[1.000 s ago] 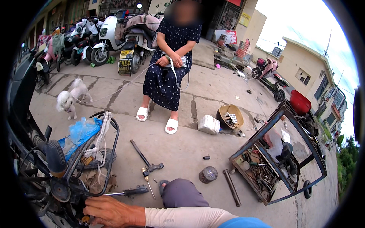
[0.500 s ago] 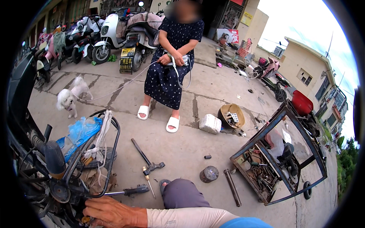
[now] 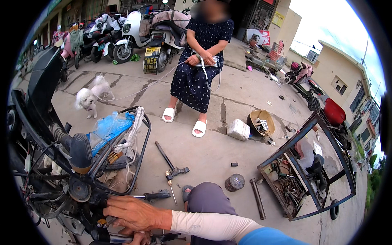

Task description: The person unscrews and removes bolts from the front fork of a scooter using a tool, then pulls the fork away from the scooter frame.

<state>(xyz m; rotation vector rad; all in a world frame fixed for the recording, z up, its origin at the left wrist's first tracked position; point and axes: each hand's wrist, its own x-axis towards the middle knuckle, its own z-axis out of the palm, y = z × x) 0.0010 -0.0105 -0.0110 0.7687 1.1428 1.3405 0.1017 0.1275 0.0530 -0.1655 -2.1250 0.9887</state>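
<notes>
– Underneath it all?
– Pale concrete ground (image 3: 196, 153), crossed by darker joints.
– And close to the round tin (image 3: 234, 182)?
– Just beyond the tin, a short dark tube (image 3: 234, 164). Just to its right, a heavy metal bar (image 3: 257, 199) with wider ends.
– Left of the tin?
– Lying flat, a long-handled tool (image 3: 165, 156) and a screwdriver (image 3: 168, 175) with an amber handle.
– Well beyond the tin?
– Straight back, a white blocky object (image 3: 238, 130). Back and to the right, a tan basin (image 3: 252, 118). Far back to the left, standing, a white dog (image 3: 101, 87).
– Right of the tin, past the bar?
– Resting there, an open metal frame (image 3: 287, 143).
</notes>
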